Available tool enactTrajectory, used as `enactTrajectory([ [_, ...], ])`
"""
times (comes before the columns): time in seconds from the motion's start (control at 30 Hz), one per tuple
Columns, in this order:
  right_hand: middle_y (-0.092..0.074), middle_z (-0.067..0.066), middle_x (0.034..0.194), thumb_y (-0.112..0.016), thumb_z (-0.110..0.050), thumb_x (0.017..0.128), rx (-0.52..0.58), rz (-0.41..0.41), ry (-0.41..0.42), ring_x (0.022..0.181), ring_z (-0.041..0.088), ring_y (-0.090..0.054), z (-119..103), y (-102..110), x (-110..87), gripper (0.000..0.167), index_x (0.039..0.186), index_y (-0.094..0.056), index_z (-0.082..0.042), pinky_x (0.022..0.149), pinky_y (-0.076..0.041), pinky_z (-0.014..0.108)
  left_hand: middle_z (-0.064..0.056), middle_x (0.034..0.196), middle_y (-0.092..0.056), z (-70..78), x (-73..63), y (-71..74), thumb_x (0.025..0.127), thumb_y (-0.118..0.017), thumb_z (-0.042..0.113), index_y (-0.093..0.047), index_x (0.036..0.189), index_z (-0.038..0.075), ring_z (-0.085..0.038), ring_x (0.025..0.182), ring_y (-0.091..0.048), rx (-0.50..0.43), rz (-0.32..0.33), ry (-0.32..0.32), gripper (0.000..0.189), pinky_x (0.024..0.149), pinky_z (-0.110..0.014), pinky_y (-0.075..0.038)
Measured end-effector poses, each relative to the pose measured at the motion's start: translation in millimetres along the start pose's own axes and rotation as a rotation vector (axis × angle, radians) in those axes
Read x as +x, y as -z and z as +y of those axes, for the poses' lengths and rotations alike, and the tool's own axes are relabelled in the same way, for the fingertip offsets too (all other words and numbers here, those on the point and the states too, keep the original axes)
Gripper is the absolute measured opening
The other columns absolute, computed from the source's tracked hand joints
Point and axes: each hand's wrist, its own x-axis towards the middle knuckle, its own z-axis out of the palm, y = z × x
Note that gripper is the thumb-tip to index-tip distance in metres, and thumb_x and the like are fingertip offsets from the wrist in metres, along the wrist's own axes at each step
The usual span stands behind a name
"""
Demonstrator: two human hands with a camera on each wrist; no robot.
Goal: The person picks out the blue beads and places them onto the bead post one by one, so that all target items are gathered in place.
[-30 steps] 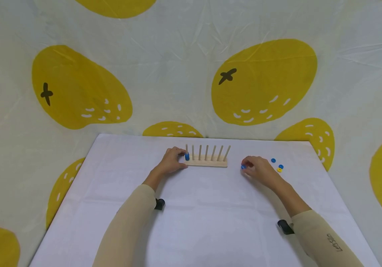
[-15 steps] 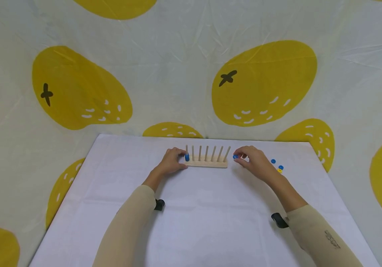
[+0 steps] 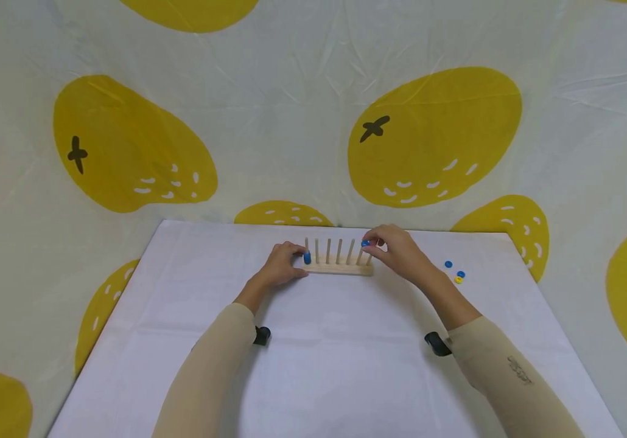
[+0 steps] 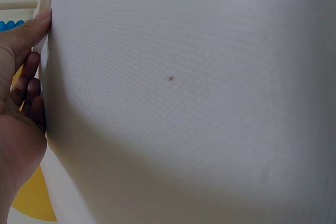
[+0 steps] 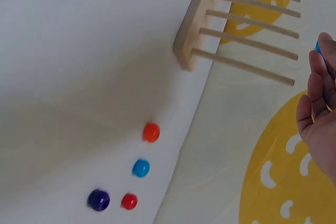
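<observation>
A wooden peg rack (image 3: 341, 269) with a row of upright pegs stands near the back of the table. Blue beads (image 3: 307, 258) are stacked on its leftmost peg; part of them shows as a blue row (image 4: 10, 25) in the left wrist view. My left hand (image 3: 279, 265) holds the rack's left end, thumb on the front edge of the base. Between thumb and fingertips, my right hand (image 3: 400, 250) pinches a blue bead (image 3: 365, 243) at the height of the peg tops, near the right end. In the right wrist view only a sliver of that bead (image 5: 317, 47) shows.
Loose beads lie right of the rack: a blue one (image 3: 448, 264), another blue one (image 3: 461, 274) and a yellow one (image 3: 458, 280). The right wrist view shows orange (image 5: 151, 132), light blue (image 5: 141, 168), red (image 5: 129, 201) and purple (image 5: 98, 200) beads. A patterned cloth (image 3: 291, 121) hangs behind the table.
My right hand has carried the blue bead left and up, from the tabletop right of the rack to the right-end pegs. The left hand and the rack stay in place.
</observation>
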Motion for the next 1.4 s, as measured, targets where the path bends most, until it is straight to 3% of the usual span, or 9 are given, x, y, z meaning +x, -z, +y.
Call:
enactTrajectory([
  [0.3, -0.070, 0.006, 0.095, -0.076, -0.017, 0.094, 0.037, -0.028, 0.017, 0.093, 0.025, -0.061, -17, -17, 24.3, 0.017, 0.107, -0.073, -0.006, 0.084, -0.053, 0.040, -0.009, 0.137, -0.060, 0.1, -0.2, 0.5, 0.084, -0.087, 0.022, -0.065, 0.137, 0.012, -0.029, 0.131, -0.047, 0.011, -0.006, 0.002, 0.059, 0.116, -0.044, -0.038],
  [0.67, -0.072, 0.008, 0.108, -0.073, -0.018, 0.097, 0.038, -0.059, 0.055, 0.101, 0.024, -0.063, -36, -30, 53.3, 0.020, 0.114, -0.073, -0.006, 0.091, -0.055, 0.041, -0.010, 0.136, -0.061, -0.1, 0.4, -0.1, 0.084, -0.087, 0.023, -0.064, 0.137, 0.011, -0.029, 0.128, -0.047, 0.024, -0.006, -0.010, 0.059, 0.114, -0.044, -0.039],
  [0.93, -0.072, 0.008, 0.106, -0.074, -0.016, 0.097, 0.031, -0.107, 0.051, 0.099, 0.024, -0.064, -43, -45, 72.3, 0.020, 0.113, -0.073, -0.005, 0.091, -0.055, 0.038, -0.010, 0.134, -0.061, -2.3, 1.9, -0.3, 0.084, -0.087, 0.024, -0.065, 0.137, 0.010, -0.030, 0.127, -0.048, 0.027, 0.002, -0.017, 0.059, 0.113, -0.044, -0.040],
  [1.4, -0.075, 0.008, 0.103, -0.076, -0.017, 0.094, 0.015, -0.160, 0.032, 0.099, 0.025, -0.067, -61, -62, 88.4, 0.021, 0.111, -0.075, -0.005, 0.092, -0.056, 0.038, -0.009, 0.132, -0.063, -6.4, 4.1, -2.8, 0.083, -0.088, 0.027, -0.066, 0.135, 0.010, -0.029, 0.124, -0.048, 0.037, 0.007, -0.039, 0.059, 0.111, -0.044, -0.041],
])
